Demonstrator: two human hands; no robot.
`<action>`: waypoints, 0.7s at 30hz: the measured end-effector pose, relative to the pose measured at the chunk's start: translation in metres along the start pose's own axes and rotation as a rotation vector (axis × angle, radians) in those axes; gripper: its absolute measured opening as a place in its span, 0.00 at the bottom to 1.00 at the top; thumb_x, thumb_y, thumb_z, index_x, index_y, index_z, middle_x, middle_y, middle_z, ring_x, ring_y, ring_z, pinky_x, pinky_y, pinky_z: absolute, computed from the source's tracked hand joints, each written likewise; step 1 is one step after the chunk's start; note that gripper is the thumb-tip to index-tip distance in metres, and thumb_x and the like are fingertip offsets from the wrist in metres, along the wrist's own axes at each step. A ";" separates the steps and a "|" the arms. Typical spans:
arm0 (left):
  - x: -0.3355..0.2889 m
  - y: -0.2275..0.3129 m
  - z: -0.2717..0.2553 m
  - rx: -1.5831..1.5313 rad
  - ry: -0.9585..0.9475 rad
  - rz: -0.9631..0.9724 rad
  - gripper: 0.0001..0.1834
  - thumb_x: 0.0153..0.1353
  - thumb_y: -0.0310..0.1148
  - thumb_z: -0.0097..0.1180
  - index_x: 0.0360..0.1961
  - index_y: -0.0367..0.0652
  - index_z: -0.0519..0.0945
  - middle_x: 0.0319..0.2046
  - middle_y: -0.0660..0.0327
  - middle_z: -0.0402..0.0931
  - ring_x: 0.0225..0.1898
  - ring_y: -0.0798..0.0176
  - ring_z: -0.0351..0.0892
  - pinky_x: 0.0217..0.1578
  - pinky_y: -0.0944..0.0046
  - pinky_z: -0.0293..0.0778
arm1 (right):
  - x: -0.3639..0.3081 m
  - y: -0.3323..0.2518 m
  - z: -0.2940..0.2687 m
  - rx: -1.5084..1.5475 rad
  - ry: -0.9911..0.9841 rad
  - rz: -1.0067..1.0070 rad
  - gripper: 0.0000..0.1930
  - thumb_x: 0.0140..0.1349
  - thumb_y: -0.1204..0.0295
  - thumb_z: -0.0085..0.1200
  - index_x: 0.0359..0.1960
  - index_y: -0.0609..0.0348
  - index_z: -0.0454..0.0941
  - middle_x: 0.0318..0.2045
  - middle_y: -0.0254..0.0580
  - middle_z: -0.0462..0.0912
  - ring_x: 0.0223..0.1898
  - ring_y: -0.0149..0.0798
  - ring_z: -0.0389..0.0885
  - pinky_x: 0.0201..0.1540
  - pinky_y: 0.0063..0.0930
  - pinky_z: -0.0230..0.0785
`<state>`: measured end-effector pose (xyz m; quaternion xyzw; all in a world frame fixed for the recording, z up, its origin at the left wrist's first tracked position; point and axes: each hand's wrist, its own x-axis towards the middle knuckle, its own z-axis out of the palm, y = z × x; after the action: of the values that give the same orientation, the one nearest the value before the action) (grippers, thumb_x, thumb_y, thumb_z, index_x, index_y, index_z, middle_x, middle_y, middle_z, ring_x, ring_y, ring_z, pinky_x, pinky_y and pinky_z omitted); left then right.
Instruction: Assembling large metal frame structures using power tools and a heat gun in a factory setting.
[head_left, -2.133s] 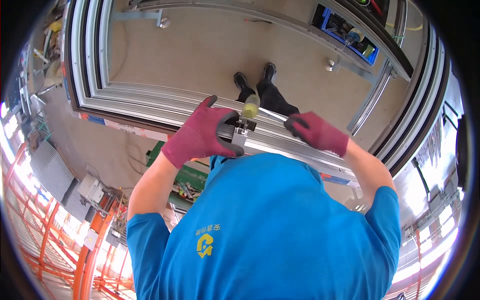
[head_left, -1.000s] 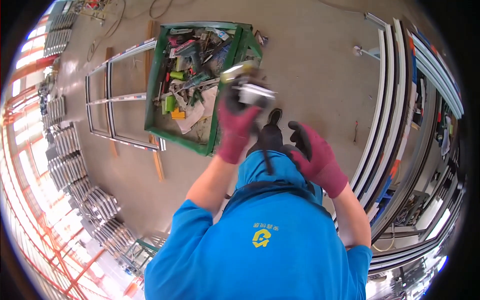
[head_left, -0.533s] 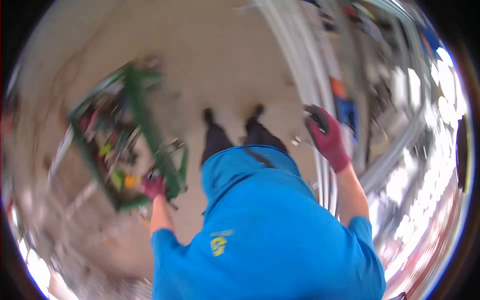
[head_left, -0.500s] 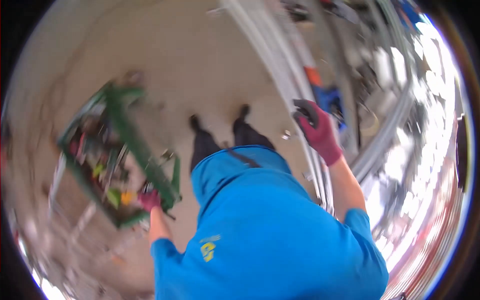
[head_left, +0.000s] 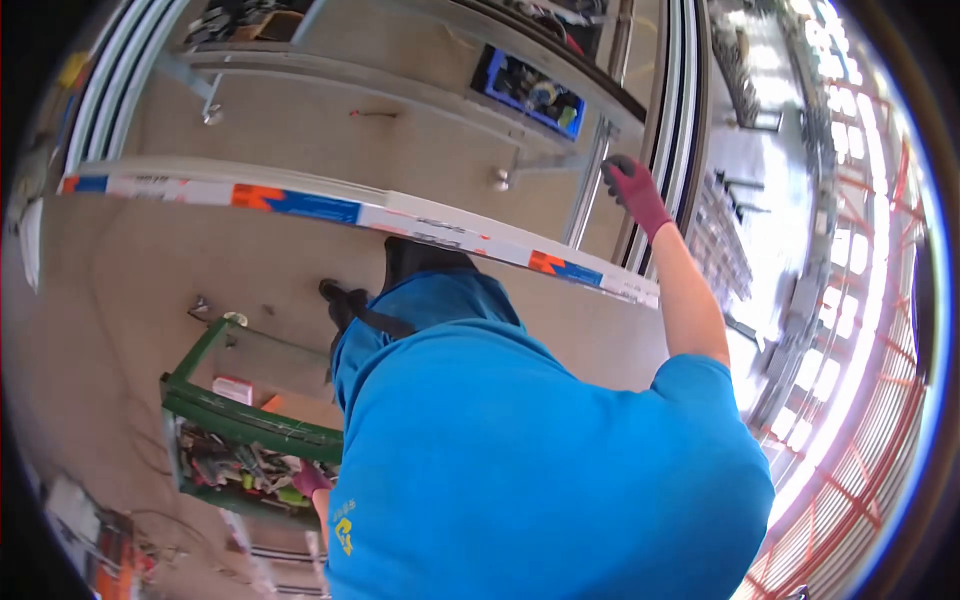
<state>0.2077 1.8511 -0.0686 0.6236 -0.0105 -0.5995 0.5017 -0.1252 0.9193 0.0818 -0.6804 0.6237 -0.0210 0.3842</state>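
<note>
My left hand [head_left: 312, 479], in a maroon glove, is at the right end of a green-framed tool cart [head_left: 255, 425], beside the loose tools and parts [head_left: 225, 462] in its tray. Its fingers are small in the picture and partly lost among the cart's contents, so their grip is unclear. My right hand [head_left: 636, 192], in a maroon glove with dark fingertips, is raised at the right near a grey metal rail [head_left: 672, 130]. Those fingers are loosely bent and apart, with nothing visible in them.
A long beam wrapped in white, orange and blue film [head_left: 410, 222] runs across in front of my body. Beyond it stands a metal frame with castors [head_left: 501, 180]. A blue crate of parts [head_left: 535, 92] lies inside. Orange equipment [head_left: 118, 570] is at lower left.
My view has turned right, so the long beam now lies across in front of me. The cart appears lower and turned. My right hand remains raised, my left at the cart.
</note>
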 end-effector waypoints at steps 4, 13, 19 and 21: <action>0.114 0.156 0.122 1.182 1.082 0.149 0.30 0.69 0.44 0.63 0.61 0.28 0.76 0.54 0.40 0.80 0.56 0.36 0.80 0.59 0.45 0.74 | -0.016 0.018 -0.031 0.155 -0.026 0.118 0.12 0.72 0.64 0.57 0.46 0.58 0.85 0.29 0.30 0.82 0.28 0.24 0.77 0.30 0.23 0.69; 0.255 0.484 0.364 1.182 0.237 1.305 0.25 0.59 0.23 0.69 0.59 0.35 0.79 0.56 0.48 0.79 0.58 0.42 0.78 0.57 0.48 0.75 | -0.119 0.064 -0.045 -0.087 -0.192 -0.080 0.12 0.73 0.69 0.56 0.50 0.66 0.82 0.43 0.43 0.87 0.44 0.32 0.84 0.52 0.28 0.75; 0.290 0.508 0.409 1.466 -0.263 0.998 0.18 0.64 0.35 0.66 0.53 0.41 0.82 0.49 0.48 0.81 0.51 0.40 0.81 0.50 0.50 0.77 | -0.180 0.080 -0.017 -0.151 0.043 -0.207 0.12 0.74 0.68 0.51 0.48 0.62 0.83 0.44 0.51 0.86 0.49 0.56 0.82 0.54 0.39 0.73; 0.296 0.502 0.412 1.490 -0.318 0.961 0.14 0.65 0.40 0.64 0.46 0.43 0.82 0.39 0.50 0.82 0.42 0.38 0.82 0.43 0.48 0.78 | -0.187 0.083 -0.011 -0.239 0.126 -0.253 0.12 0.74 0.68 0.51 0.47 0.61 0.83 0.44 0.50 0.85 0.50 0.56 0.82 0.56 0.41 0.72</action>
<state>0.2743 1.1673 0.1251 0.6251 -0.7254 -0.2419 0.1564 -0.2415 1.0817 0.1287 -0.7917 0.5539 -0.0375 0.2549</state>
